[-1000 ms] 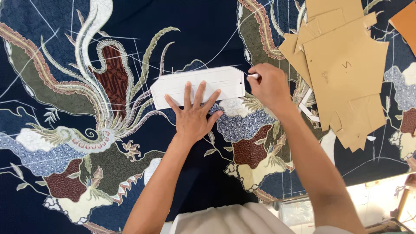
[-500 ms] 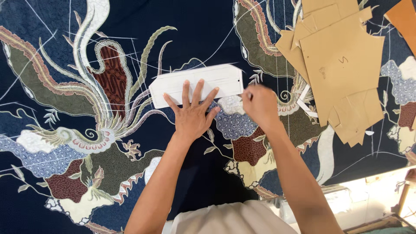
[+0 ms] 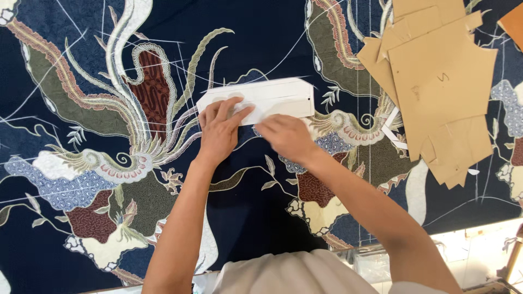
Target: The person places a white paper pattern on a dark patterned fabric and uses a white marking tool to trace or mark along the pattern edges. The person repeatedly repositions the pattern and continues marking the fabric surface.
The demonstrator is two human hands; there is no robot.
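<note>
Both forearms reach up from the bottom of the frame toward its centre. The left hand [image 3: 219,130] lies palm down, fingers loosely spread, pressing the left part of a white paper pattern [image 3: 272,98]. The right hand [image 3: 286,136] is curled at the pattern's lower edge; whether it grips anything cannot be told. The pattern lies flat on dark blue patterned fabric [image 3: 81,163]. Tan cardboard pieces [image 3: 441,92] are stacked at upper right, well apart.

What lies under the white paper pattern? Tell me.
The white paper pattern lies flat on the dark printed cloth, with white chalk lines beside it. The left hand presses on it; the right hand is at its lower edge. Cloth beneath is hidden.
</note>
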